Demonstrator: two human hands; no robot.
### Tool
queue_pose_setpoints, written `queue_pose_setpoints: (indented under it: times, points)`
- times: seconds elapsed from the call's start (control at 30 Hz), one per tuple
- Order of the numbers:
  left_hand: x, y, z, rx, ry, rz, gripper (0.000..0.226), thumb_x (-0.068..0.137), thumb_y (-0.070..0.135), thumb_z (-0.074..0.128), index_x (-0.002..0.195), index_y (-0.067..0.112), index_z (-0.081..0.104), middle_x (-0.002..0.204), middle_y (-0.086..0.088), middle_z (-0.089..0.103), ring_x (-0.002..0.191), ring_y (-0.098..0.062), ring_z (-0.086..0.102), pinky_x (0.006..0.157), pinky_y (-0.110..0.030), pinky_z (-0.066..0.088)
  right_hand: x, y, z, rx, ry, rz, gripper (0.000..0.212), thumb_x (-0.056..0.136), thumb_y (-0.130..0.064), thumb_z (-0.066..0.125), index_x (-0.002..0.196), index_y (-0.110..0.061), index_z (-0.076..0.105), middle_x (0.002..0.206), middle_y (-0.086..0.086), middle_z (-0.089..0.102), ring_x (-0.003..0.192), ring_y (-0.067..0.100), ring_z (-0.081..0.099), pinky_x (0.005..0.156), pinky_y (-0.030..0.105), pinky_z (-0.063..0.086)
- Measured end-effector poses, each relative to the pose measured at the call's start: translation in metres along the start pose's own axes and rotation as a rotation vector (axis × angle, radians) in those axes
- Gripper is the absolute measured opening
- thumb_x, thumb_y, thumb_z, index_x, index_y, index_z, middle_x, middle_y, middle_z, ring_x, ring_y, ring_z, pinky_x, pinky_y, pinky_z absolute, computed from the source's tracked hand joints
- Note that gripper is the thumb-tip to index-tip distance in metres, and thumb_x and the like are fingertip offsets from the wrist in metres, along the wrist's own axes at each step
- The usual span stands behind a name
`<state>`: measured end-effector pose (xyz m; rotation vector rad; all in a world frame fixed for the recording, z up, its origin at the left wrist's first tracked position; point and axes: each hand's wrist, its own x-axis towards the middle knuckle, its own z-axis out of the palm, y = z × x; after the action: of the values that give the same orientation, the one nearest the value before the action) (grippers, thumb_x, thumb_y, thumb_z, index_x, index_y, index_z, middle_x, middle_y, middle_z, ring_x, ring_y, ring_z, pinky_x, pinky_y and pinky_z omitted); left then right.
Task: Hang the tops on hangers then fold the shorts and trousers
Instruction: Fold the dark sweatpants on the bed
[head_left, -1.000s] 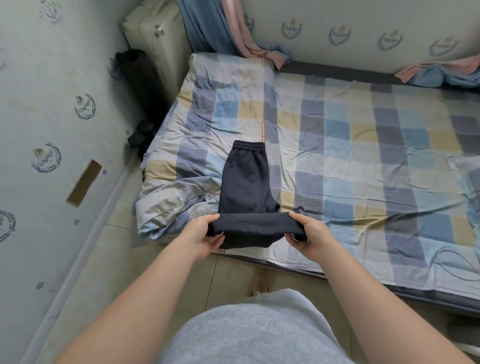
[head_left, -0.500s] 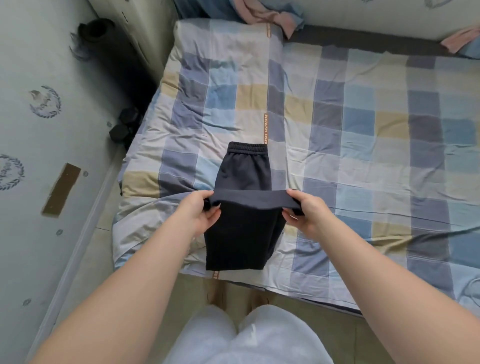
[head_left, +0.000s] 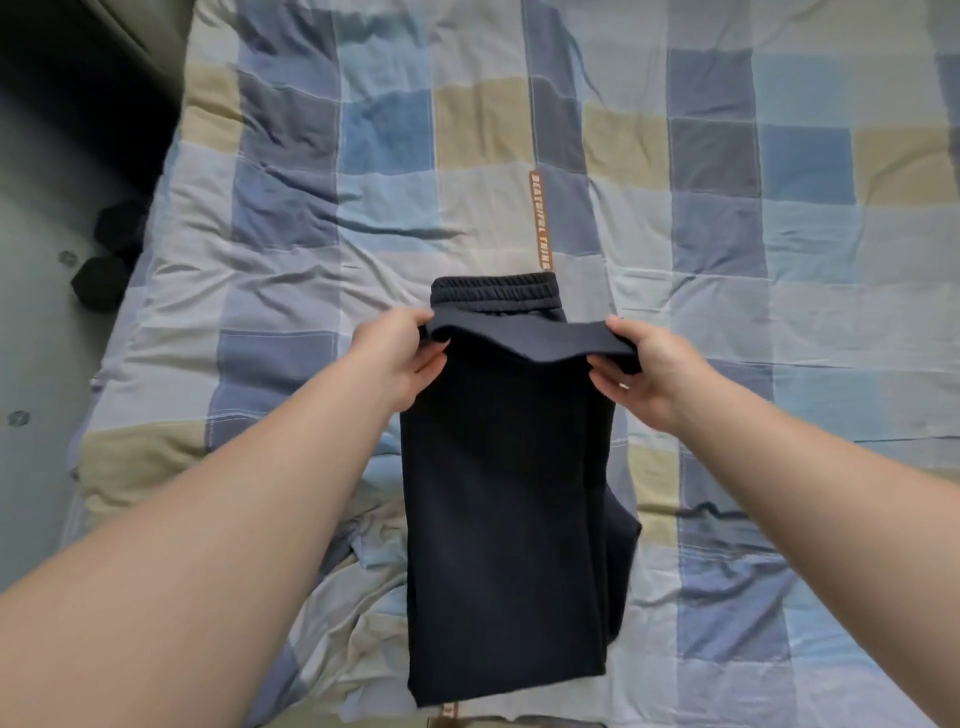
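your left grip (head_left: 397, 356) pinches the left corner of the folded-over edge of the dark navy trousers (head_left: 509, 519), thumb on top, fingers curled beneath. your right grip (head_left: 641, 379) pinches the right corner the same way. the edge between them is lifted off the fabric below and sags a little in the middle, just short of the elastic waistband (head_left: 496, 293). the rest of the trousers lies flat and lengthwise on the checked quilt (head_left: 311, 291) of the bed, doubled over, close to the near edge. an orange lettered strip (head_left: 540, 218) runs along the quilt beyond the waistband. two dark objects (head_left: 101, 280) sit on the floor at the left.
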<state>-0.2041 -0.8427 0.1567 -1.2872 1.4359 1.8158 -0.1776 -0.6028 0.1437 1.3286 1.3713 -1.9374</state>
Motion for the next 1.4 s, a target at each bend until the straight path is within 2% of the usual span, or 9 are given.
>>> queue_pose_setpoints:
  times: [0.1, 0.17, 0.27, 0.67, 0.87, 1.1, 1.17, 1.23, 1.4]
  points:
    - [0.038, -0.003, 0.010, 0.002, -0.078, 0.049, 0.025, 0.099, 0.023, 0.058, 0.123, 0.016, 0.063, 0.108, 0.003, 0.071, 0.088, -0.010, 0.070, 0.066, -0.027, 0.051, 0.038, 0.007, 0.015, 0.091, -0.049, -0.005, 0.009, 0.095, -0.026, 0.066, 0.100, -0.019, 0.063, 0.109, 0.003, 0.064, 0.100, 0.023, 0.067, 0.083, 0.039, 0.057]
    - [0.050, -0.010, 0.012, 0.010, -0.131, 0.084, 0.033, 0.101, 0.033, 0.057, 0.131, 0.021, 0.058, 0.125, 0.005, 0.067, 0.101, -0.013, 0.068, 0.070, -0.029, 0.051, 0.051, 0.015, 0.020, 0.091, -0.128, -0.008, 0.027, 0.094, -0.036, 0.066, 0.117, -0.025, 0.062, 0.123, -0.001, 0.062, 0.118, 0.024, 0.060, 0.099, 0.045, 0.049]
    - [0.053, -0.025, 0.012, 0.026, -0.176, 0.086, 0.047, 0.100, 0.044, 0.055, 0.142, 0.024, 0.050, 0.135, 0.003, 0.061, 0.109, -0.018, 0.066, 0.073, -0.033, 0.053, 0.055, 0.030, 0.022, 0.061, -0.204, 0.012, 0.054, 0.091, -0.044, 0.067, 0.141, -0.033, 0.049, 0.142, -0.002, 0.053, 0.132, 0.026, 0.051, 0.106, 0.051, 0.044]
    - [-0.015, -0.143, -0.048, 0.196, -0.135, -0.017, 0.033, 0.101, 0.040, 0.054, 0.130, 0.026, 0.057, 0.123, 0.004, 0.070, 0.106, -0.015, 0.069, 0.085, -0.035, 0.054, 0.012, 0.116, -0.034, -0.028, -0.181, 0.167, 0.021, 0.093, -0.036, 0.066, 0.113, -0.033, 0.060, 0.134, -0.001, 0.063, 0.125, 0.023, 0.057, 0.090, 0.045, 0.052]
    - [-0.046, -0.223, -0.089, 0.357, -0.072, -0.035, 0.019, 0.101, 0.032, 0.058, 0.115, 0.024, 0.065, 0.103, 0.006, 0.076, 0.095, -0.013, 0.073, 0.079, -0.031, 0.055, -0.008, 0.190, -0.081, -0.130, -0.093, 0.215, 0.057, 0.093, -0.037, 0.066, 0.146, -0.025, 0.046, 0.134, -0.002, 0.063, 0.125, 0.019, 0.057, 0.097, 0.045, 0.048]
    - [-0.047, -0.295, -0.128, 0.493, 0.183, 0.095, 0.013, 0.094, 0.022, 0.068, 0.084, 0.015, 0.065, 0.074, 0.001, 0.069, 0.067, -0.012, 0.065, 0.068, -0.028, 0.048, -0.021, 0.250, -0.116, -0.389, 0.019, 0.121, 0.052, 0.092, -0.032, 0.070, 0.139, -0.022, 0.052, 0.131, -0.002, 0.060, 0.120, 0.017, 0.055, 0.097, 0.037, 0.045]
    - [-0.041, -0.306, -0.134, 0.547, 0.286, 0.155, 0.018, 0.088, 0.028, 0.074, 0.086, 0.017, 0.060, 0.080, 0.002, 0.065, 0.075, -0.013, 0.062, 0.071, -0.029, 0.047, -0.020, 0.262, -0.118, -0.487, 0.081, 0.040, 0.057, 0.089, -0.030, 0.073, 0.140, -0.021, 0.048, 0.136, 0.003, 0.054, 0.116, 0.018, 0.054, 0.093, 0.034, 0.045]
    - [-0.034, -0.313, -0.138, 0.572, 0.328, 0.199, 0.032, 0.083, 0.035, 0.078, 0.097, 0.018, 0.055, 0.094, 0.005, 0.060, 0.085, -0.009, 0.059, 0.076, -0.027, 0.046, -0.018, 0.273, -0.119, -0.603, 0.139, -0.028, 0.073, 0.085, -0.032, 0.077, 0.145, -0.021, 0.038, 0.146, 0.004, 0.040, 0.127, 0.023, 0.047, 0.104, 0.041, 0.043]
    - [-0.023, -0.322, -0.137, 0.542, 0.246, 0.196, 0.054, 0.079, 0.045, 0.079, 0.111, 0.020, 0.044, 0.102, 0.014, 0.055, 0.091, 0.003, 0.055, 0.070, -0.018, 0.041, -0.010, 0.286, -0.123, -0.617, 0.119, -0.032, 0.100, 0.080, -0.037, 0.082, 0.155, -0.018, 0.017, 0.156, 0.004, 0.025, 0.136, 0.023, 0.040, 0.107, 0.037, 0.039]
